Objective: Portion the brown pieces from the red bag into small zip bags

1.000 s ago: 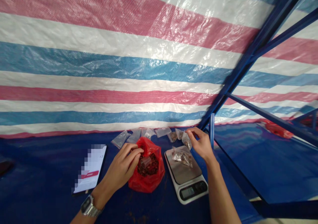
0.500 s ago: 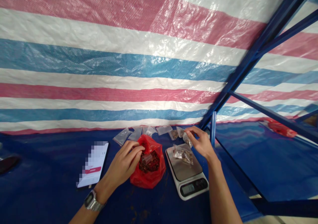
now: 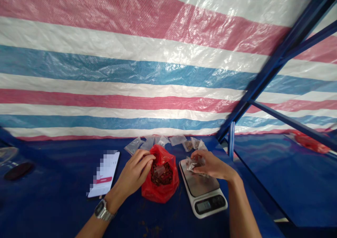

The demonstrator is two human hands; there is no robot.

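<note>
My left hand (image 3: 137,171) has its fingers closed on the rim of a red plastic bag (image 3: 159,194). Inside that bag lie many small reddish-brown pieces (image 3: 158,181), with a small clear cup (image 3: 159,170) resting on them. Right of it stands a white kitchen scale (image 3: 196,186) with a metal plate and a lit display too blurred to read. Over the plate, my right hand (image 3: 212,165) grips a small clear plastic bag (image 3: 191,163); my fingers hide most of its contents.
Flat clear bags (image 3: 133,145) lie along the back edge, beside small filled bags (image 3: 188,146). A phone (image 3: 106,173) is at left, a dark oval object (image 3: 18,171) farther left. Blue metal bars (image 3: 252,94) slant up at right before a striped sheet (image 3: 131,72).
My right hand has come down and toward me from the filled bags at the back and taken hold of the small bag on the scale. My left hand stays at the red bag.
</note>
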